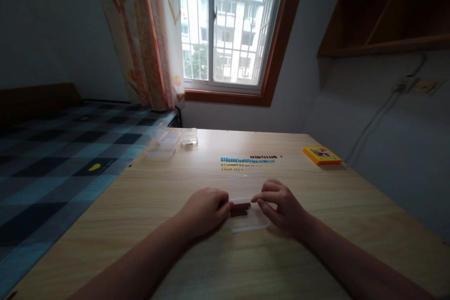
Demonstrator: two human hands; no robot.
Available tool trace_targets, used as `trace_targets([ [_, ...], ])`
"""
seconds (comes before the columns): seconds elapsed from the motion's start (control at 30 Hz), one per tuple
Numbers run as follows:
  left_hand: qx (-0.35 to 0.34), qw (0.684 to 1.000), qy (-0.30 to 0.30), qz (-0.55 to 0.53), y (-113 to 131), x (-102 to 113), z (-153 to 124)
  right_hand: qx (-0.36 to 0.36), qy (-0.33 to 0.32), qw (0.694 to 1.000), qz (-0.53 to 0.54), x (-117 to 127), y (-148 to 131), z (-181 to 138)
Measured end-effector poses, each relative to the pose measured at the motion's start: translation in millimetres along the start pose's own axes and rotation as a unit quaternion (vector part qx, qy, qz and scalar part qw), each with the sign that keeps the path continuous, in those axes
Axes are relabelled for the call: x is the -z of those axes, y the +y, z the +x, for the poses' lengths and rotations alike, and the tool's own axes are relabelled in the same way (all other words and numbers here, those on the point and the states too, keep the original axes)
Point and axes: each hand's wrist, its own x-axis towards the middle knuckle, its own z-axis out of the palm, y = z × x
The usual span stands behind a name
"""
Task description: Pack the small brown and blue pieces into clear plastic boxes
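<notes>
A small dark brown block piece (239, 208) lies over a clear plastic tray (250, 223) on the wooden table (176, 206). My left hand (205, 210) rests curled at its left end, fingertips touching the piece. My right hand (283, 204) sits at the right, fingers bent and pinched near the piece's right end. Beyond them lie rows of tiny blue pieces (246, 161), dark pieces (265, 156) and yellow pieces (232, 168).
Clear plastic boxes (163, 143) and a small clear cup (189, 136) stand at the far left of the table. A yellow box (322, 155) lies far right. A bed with a checked cover (52, 159) is on the left; a window (228, 23) ahead.
</notes>
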Motion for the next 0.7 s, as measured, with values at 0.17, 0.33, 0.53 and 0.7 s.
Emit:
trace_targets([
  [0.17, 0.015, 1.0, -0.008, -0.006, 0, 2, 0, -0.132, 0.178, 0.975, 0.01, 4, 29, -3],
  [0.33, 0.015, 1.0, -0.011, -0.005, -1, 2, 1, -0.226, 0.251, 0.941, -0.004, 0, 67, -4],
  [0.53, 0.026, 0.999, -0.011, -0.017, -1, 4, 1, -0.242, 0.235, 0.94, -0.054, -2, 96, 7],
  [0.7, 0.025, 0.999, -0.004, -0.031, -2, 2, 1, -0.243, 0.216, 0.937, -0.129, 0, 128, 28],
])
